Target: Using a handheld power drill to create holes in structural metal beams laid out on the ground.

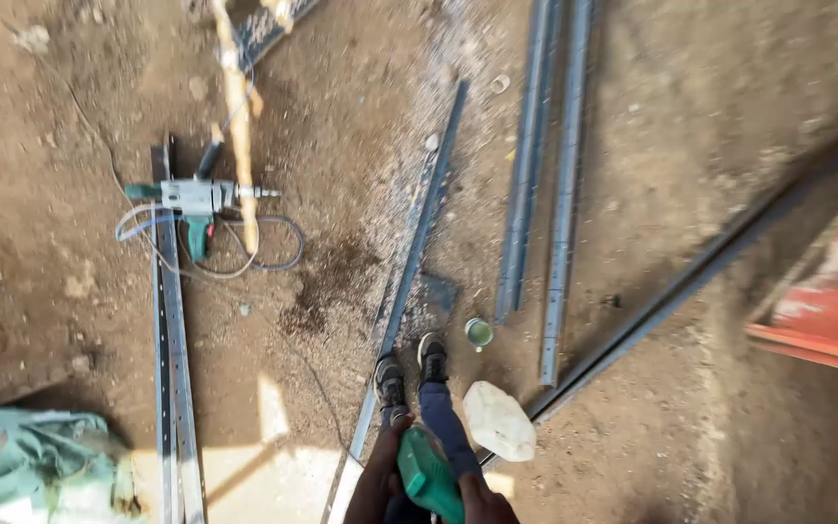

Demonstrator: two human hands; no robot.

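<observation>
We see a green power tool (429,477) at the bottom middle of the view, held low in front of the body. The left hand (377,485) is wrapped on its left side and the right hand (485,503) closes on its lower right — both clamped on the tool, likely a two-handed grip to steady it. What kind of tool it is we cannot tell; only the green housing shows.

Just past the tool are the person's two dark shoes (409,369), standing on a long angle bar (409,262) that runs away across the dirt floor (341,194) — feet on it probably to pin it down.

Right of the tool, touching nothing else, lies a white plastic jug (499,420) on its side; contents hidden. Beyond it, near the shoes, a small green-topped round tin (478,333) stands upright — contents unclear.

Further right of the tool, two punched steel bars (545,194) lie parallel. Far left of the tool, a second drill (201,199) with its coiled cord rests on another bar (172,359), crossed by a wooden stick (238,116). Green cloth (31,461) sits at the lower left; a red metal panel (831,301) at the right edge.
</observation>
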